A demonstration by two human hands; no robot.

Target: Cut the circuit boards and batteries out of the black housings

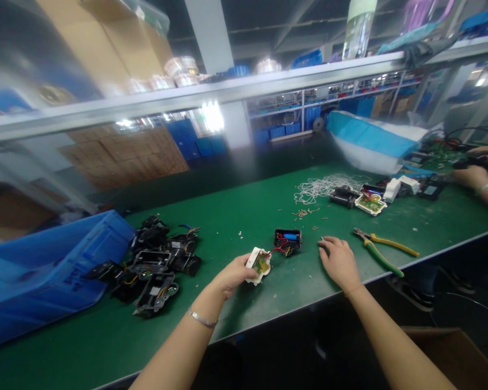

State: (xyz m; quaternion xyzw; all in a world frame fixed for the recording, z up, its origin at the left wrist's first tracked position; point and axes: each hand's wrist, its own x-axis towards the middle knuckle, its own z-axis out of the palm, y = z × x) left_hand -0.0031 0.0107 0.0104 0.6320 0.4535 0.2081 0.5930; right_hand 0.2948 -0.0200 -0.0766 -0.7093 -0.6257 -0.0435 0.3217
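My left hand point(236, 272) grips a white plastic housing point(255, 261) with a green circuit board inside, thumb over its face. Red and yellow wires run from the board to a black battery case point(287, 239) lying on the green bench, which holds a blue cylindrical cell. To the right of that case, my right hand point(340, 262) rests low over the bench, fingers apart and nothing seen in them. Pliers point(374, 245) with one green and one yellow handle lie to its right, jaws toward the hand.
Black plastic parts point(158, 265) are heaped beside a blue bin point(57, 276) on the left. Small screws point(303, 213), tangled white cord point(325, 187) and another opened unit point(371, 202) lie farther back. Another person's hands point(477, 170) work at far right. A shelf point(236, 92) crosses above.
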